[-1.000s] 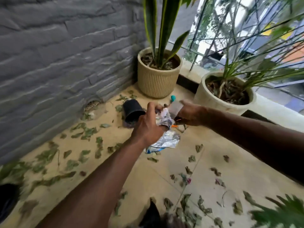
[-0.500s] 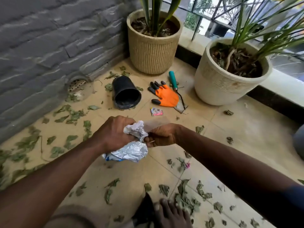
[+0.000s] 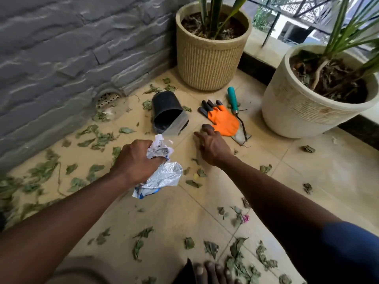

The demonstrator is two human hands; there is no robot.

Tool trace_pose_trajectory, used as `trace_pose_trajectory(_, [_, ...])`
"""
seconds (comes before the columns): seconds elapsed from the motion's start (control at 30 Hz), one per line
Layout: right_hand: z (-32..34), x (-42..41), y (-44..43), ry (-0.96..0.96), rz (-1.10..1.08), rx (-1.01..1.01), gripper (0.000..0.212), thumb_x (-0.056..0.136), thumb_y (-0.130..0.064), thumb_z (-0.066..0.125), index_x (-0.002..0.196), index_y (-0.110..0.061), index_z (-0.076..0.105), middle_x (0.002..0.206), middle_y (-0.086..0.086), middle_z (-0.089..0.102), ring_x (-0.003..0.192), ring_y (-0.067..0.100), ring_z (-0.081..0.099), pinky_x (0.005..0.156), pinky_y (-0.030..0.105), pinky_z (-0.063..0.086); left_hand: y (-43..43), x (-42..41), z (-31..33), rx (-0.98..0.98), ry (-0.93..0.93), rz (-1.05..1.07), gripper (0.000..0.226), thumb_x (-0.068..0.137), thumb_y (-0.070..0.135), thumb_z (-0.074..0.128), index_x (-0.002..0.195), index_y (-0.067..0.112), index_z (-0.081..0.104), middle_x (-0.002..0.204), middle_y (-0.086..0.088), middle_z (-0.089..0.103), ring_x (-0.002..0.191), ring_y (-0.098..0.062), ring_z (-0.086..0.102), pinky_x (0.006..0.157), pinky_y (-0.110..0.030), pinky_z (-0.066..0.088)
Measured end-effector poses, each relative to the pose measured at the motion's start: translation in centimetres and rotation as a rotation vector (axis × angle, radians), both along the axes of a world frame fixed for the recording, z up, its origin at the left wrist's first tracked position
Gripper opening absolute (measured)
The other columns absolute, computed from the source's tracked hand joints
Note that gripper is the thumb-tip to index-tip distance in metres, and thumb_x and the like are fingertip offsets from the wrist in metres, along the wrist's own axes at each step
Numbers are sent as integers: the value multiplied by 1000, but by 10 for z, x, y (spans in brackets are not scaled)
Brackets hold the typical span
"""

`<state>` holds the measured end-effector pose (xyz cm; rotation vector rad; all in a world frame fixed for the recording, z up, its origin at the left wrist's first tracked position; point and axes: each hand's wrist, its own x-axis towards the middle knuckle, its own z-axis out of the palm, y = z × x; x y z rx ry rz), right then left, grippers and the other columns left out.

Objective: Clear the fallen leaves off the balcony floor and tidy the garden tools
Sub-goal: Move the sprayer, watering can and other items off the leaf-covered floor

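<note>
My left hand (image 3: 137, 160) grips a crumpled silver foil wrapper (image 3: 162, 177) just above the tan floor tiles. My right hand (image 3: 212, 144) reaches down to the floor with its fingers spread, just in front of an orange glove with black fingertips (image 3: 224, 120). I see nothing held in it. A trowel with a teal handle (image 3: 233, 98) lies beside the glove, its blade partly under it. A black plastic pot (image 3: 167, 112) lies on its side to the left. Dry green leaves (image 3: 98, 138) are scattered over the floor.
A ribbed beige planter (image 3: 209, 60) stands in the corner, a white planter (image 3: 295, 107) to the right by the ledge. A grey stone wall runs along the left with a floor drain (image 3: 107, 98) at its base. My bare toes (image 3: 211, 271) show at the bottom edge.
My right hand let go of the foil wrapper and moved forward to the floor, covering the spot where a small packet lay. The left hand keeps the wrapper.
</note>
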<state>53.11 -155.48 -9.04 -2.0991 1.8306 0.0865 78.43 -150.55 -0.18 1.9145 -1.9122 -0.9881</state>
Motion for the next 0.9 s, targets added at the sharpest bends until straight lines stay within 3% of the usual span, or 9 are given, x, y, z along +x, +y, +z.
trace_pose_trajectory(0.07, [-2, 2, 4, 124, 104, -34, 46, 104, -18, 47, 151, -18, 45, 160, 16, 34, 138, 38, 37, 105, 47, 47, 0, 7, -1, 23, 15, 26, 21, 83, 42, 81, 92, 24, 74, 81, 7, 72, 83, -21, 67, 63, -28, 45])
trace_pose_trajectory(0.23, [-5, -2, 14, 22, 75, -158, 24, 100, -8, 51, 115, -10, 69, 118, 11, 63, 111, 29, 58, 87, 42, 55, 3, 16, 0, 38, -15, 58, 23, 81, 44, 80, 89, 23, 73, 80, 3, 73, 77, -17, 66, 62, -25, 44])
trace_pose_trajectory(0.3, [-3, -1, 15, -243, -164, -149, 25, 97, -5, 55, 114, -14, 71, 113, 3, 67, 102, 24, 66, 85, 40, 58, 3, 16, 4, 34, 2, 78, 23, 81, 43, 81, 88, 22, 73, 80, 5, 72, 77, -15, 66, 61, -25, 43])
trace_pose_trajectory(0.4, [16, 15, 21, -873, -591, -39, 36, 93, 4, 64, 124, -15, 65, 108, 2, 67, 83, 20, 74, 73, 36, 63, 5, 13, 7, 37, 44, 91, 22, 81, 41, 82, 90, 23, 75, 81, 7, 73, 79, -14, 67, 63, -27, 44])
trace_pose_trajectory(0.53, [44, 46, 35, -1451, -757, 163, 43, 86, 13, 71, 123, -4, 60, 86, 13, 73, 80, 23, 75, 69, 32, 61, 10, 6, 6, 61, 155, 91, 17, 82, 37, 84, 93, 25, 78, 79, 10, 75, 78, -15, 70, 68, -31, 50])
trace_pose_trajectory(0.7, [66, 73, 46, -1611, -760, 304, 29, 85, 8, 75, 112, 0, 68, 91, 15, 76, 70, 24, 70, 62, 32, 61, 12, -7, 14, 60, 266, 123, 21, 83, 32, 84, 102, 26, 77, 89, 8, 78, 86, -17, 74, 79, -38, 59])
trace_pose_trajectory(0.9, [80, 65, 52, -1790, -674, 600, 35, 96, 9, 54, 129, -1, 60, 113, 19, 71, 85, 25, 71, 76, 34, 61, 9, -6, 23, 75, 309, 109, 20, 84, 25, 84, 102, 26, 76, 90, 8, 78, 87, -17, 75, 81, -42, 61])
